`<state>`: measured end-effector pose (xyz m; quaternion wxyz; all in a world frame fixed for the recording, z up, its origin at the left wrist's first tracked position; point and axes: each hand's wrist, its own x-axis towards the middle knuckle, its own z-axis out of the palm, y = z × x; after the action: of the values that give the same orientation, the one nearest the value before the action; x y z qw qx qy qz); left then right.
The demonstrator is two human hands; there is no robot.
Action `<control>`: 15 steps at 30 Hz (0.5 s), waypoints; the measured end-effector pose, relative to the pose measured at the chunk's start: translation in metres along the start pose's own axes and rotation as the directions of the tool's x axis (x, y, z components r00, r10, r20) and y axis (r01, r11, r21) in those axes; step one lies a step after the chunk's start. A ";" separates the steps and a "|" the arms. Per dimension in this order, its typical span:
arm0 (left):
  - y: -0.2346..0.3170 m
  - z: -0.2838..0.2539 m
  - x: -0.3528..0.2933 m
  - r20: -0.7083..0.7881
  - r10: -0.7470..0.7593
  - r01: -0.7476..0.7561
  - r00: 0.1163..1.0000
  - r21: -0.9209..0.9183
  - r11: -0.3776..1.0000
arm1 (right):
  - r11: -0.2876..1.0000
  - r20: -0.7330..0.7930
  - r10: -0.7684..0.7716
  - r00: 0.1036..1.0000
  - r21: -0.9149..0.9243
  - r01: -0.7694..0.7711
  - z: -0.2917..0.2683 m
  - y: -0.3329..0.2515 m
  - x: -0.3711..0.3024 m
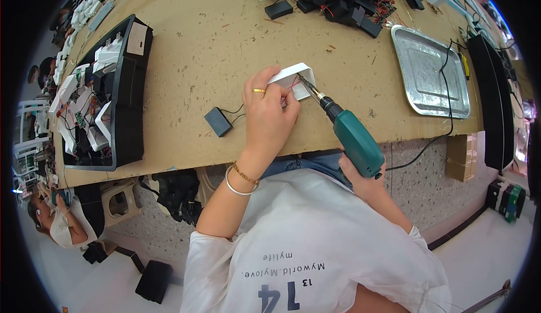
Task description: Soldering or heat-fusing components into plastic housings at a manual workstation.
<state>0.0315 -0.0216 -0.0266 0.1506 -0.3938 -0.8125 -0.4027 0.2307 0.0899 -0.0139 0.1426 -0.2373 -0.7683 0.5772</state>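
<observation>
White case (292,71) is gripped by the fingers of the left hand (267,113) near the front edge of the desk (194,59); the green tool (357,139) is grasped in the right hand (363,180). The case should be steadied and red wires (293,83) kept clear of the tip (303,79).

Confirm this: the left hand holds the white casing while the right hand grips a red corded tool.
Wrong colour: the head view shows the corded tool is green, not red. The right hand does grip it, and the left hand holds the white casing.
</observation>
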 end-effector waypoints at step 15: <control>0.000 0.002 -0.001 0.000 -0.015 0.015 1.000 0.000 1.000 | 0.994 -0.023 0.029 0.999 0.102 -0.026 -0.002 0.003 -0.001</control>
<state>0.0324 -0.0203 -0.0279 0.1475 -0.3879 -0.8152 -0.4039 0.2327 0.0914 -0.0158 0.1559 -0.2474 -0.7326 0.6146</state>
